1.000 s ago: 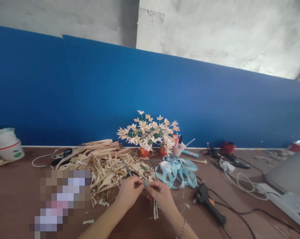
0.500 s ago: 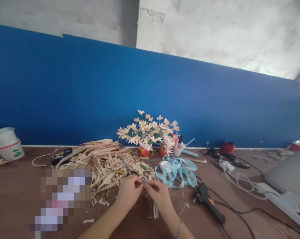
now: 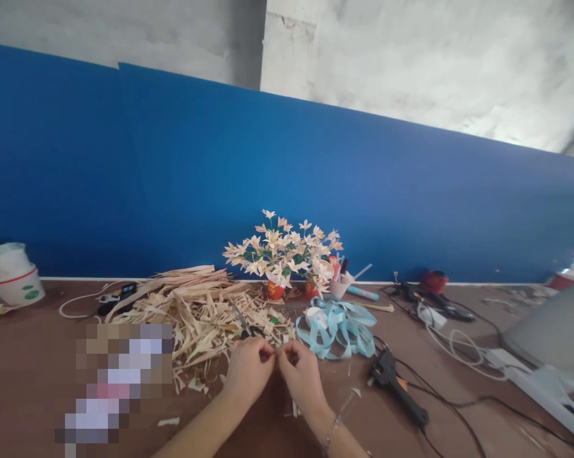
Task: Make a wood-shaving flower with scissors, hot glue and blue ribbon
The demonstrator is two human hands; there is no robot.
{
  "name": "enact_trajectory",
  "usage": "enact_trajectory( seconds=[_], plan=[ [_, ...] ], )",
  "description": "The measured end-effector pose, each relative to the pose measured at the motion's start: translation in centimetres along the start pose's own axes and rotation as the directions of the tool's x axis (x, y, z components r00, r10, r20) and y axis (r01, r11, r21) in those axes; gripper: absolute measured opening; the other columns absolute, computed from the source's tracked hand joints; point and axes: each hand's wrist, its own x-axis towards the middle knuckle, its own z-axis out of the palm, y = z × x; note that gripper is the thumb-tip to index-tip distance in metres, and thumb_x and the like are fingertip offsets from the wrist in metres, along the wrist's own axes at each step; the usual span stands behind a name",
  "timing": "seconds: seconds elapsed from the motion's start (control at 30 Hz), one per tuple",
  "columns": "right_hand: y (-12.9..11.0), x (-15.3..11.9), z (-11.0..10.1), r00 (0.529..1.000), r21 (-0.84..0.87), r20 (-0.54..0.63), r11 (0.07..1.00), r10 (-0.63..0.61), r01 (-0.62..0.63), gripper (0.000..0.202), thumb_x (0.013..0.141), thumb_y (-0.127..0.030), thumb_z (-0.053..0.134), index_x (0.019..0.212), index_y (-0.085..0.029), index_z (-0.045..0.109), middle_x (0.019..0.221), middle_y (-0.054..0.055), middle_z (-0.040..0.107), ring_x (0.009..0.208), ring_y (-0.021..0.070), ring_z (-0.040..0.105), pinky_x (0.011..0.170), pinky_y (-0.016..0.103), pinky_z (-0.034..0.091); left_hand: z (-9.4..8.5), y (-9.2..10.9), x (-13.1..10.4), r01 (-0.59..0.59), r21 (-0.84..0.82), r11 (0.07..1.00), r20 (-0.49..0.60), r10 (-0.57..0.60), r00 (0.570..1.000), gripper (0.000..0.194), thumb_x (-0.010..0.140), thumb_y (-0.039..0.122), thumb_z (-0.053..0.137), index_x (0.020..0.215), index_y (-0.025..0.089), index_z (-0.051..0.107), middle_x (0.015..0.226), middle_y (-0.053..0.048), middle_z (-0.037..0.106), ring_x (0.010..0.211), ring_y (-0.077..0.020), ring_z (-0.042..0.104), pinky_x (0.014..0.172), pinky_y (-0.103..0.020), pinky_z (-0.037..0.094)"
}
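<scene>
My left hand [image 3: 252,367] and my right hand [image 3: 300,374] meet fingertip to fingertip low in the middle of the head view. Both are closed in a pinch, and whatever lies between the fingers is too small and hidden to name. Just beyond them lies a heap of dry pale husk strips [image 3: 205,318], with scissors [image 3: 248,327] resting on its near right side. A tangle of light blue ribbon [image 3: 337,327] is to the right of my right hand. Behind stand pale handmade flowers [image 3: 284,245] in red pots [image 3: 274,290].
A black glue gun [image 3: 395,388] with its cable lies to the right. Farther right are white cords [image 3: 463,343] and a power strip [image 3: 539,388]. A white cup [image 3: 17,286] stands far left, and a blue partition [image 3: 172,172] rises behind the table [image 3: 138,439].
My right hand has turned slightly, its wrist shifting a little left. The bluish bit seen between the fingertips before no longer shows. The other things keep their places.
</scene>
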Motion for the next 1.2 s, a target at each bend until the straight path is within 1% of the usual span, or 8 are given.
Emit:
enact_trajectory(
  seconds=[0.17, 0.33, 0.47, 0.63, 0.73, 0.97, 1.1, 1.2],
  plan=[
    [0.3, 0.3, -0.4, 1.0, -0.026, 0.026, 1.0, -0.016, 0.016, 0.013, 0.071, -0.021, 0.047, 0.06, -0.015, 0.052, 0.054, -0.002, 0.049, 0.052, 0.0117, 0.046, 0.049, 0.021, 0.034, 0.2, -0.4, 0.2, 0.085, -0.214, 0.973, 0.103, -0.064, 0.993, 0.012, 0.066, 0.022, 0.054, 0.065, 0.017, 0.065, 0.066, -0.003, 0.067, 0.065, -0.0179, 0.059, 0.063, -0.026, 0.04],
    [0.6, 0.6, -0.9, 0.994, 0.039, 0.107, 0.999, 0.012, -0.017, 0.015, 0.072, -0.024, 0.048, 0.06, -0.015, 0.051, 0.052, -0.003, 0.048, 0.05, 0.0112, 0.046, 0.047, 0.02, 0.035, 0.0, -0.4, 0.4, 0.11, -0.428, 0.897, 0.218, -0.016, 0.976, 0.021, 0.068, 0.021, 0.051, 0.078, 0.017, 0.069, 0.075, -0.003, 0.071, 0.071, -0.018, 0.062, 0.065, -0.024, 0.044],
    [0.9, 0.8, -0.9, 0.988, 0.078, 0.152, 0.997, 0.004, -0.016, 0.018, 0.074, -0.027, 0.049, 0.061, -0.015, 0.052, 0.052, -0.002, 0.049, 0.047, 0.0104, 0.047, 0.045, 0.02, 0.035, -0.2, -0.4, 0.5, 0.076, -0.36, 0.93, 0.24, 0.014, 0.971, 0.026, 0.069, 0.017, 0.048, 0.081, 0.018, 0.071, 0.078, -0.003, 0.071, 0.072, -0.0179, 0.062, 0.066, -0.024, 0.044],
    [0.7, 0.6, -0.8, 0.972, 0.112, 0.234, 0.994, -0.009, -0.018, 0.027, 0.079, -0.037, 0.048, 0.072, -0.013, 0.059, 0.056, 0.0, 0.055, 0.048, 0.0114, 0.052, 0.047, 0.021, 0.04, -0.2, -0.8, 0.5, -0.055, -0.149, 0.987, 0.154, 0.079, 0.985, 0.028, 0.074, 0.019, 0.045, 0.084, 0.021, 0.071, 0.08, -0.006, 0.07, 0.076, -0.0194, 0.06, 0.07, -0.028, 0.041],
    [0.2, 0.6, -1.1, 0.981, 0.099, 0.192, 0.995, -0.03, 0.011, 0.033, 0.082, -0.041, 0.043, 0.075, -0.014, 0.06, 0.061, 0.002, 0.059, 0.051, 0.0122, 0.054, 0.049, 0.021, 0.041, -0.3, -1.2, 0.6, -0.068, -0.078, 0.995, 0.114, 0.076, 0.991, 0.028, 0.072, 0.016, 0.045, 0.082, 0.02, 0.071, 0.083, -0.007, 0.069, 0.08, -0.0199, 0.059, 0.074, -0.029, 0.04],
    [0.4, 2.2, -2.6, 0.99, 0.09, 0.072, 0.988, 0.119, -0.125, 0.028, 0.075, -0.04, 0.048, 0.066, -0.015, 0.057, 0.055, 0.001, 0.061, 0.042, 0.0123, 0.054, 0.042, 0.021, 0.04, -2.0, -2.0, 1.9, 0.148, -0.297, 0.943, 0.153, -0.107, 0.983, 0.016, 0.068, 0.022, 0.049, 0.073, 0.015, 0.063, 0.067, -0.002, 0.065, 0.064, -0.0161, 0.057, 0.061, -0.025, 0.04],
    [-0.4, 4.5, -2.3, 0.996, -0.193, 0.084, 0.981, 0.034, -0.017, 0.024, 0.075, -0.031, 0.046, 0.067, -0.014, 0.059, 0.055, 0.002, 0.063, 0.05, 0.0134, 0.059, 0.049, 0.02, 0.043, -3.6, -2.1, 1.4, 0.345, -0.435, 0.831, 0.394, -0.169, 0.903, 0.009, 0.061, 0.023, 0.056, 0.065, 0.016, 0.059, 0.046, 0.005, 0.053, 0.045, -0.0105, 0.046, 0.049, -0.022, 0.033],
    [-1.8, 6.1, -0.4, 0.988, -0.307, 0.154, 0.949, -0.03, 0.077, 0.022, 0.076, -0.026, 0.045, 0.072, -0.015, 0.064, 0.067, 0.003, 0.067, 0.063, 0.014, 0.062, 0.059, 0.02, 0.044, -4.3, -2.7, 0.2, 0.447, -0.528, 0.722, 0.504, -0.157, 0.85, 0.012, 0.058, 0.026, 0.063, 0.063, 0.015, 0.058, 0.046, 0.005, 0.053, 0.044, -0.0094, 0.046, 0.049, -0.021, 0.031]
  ],
)
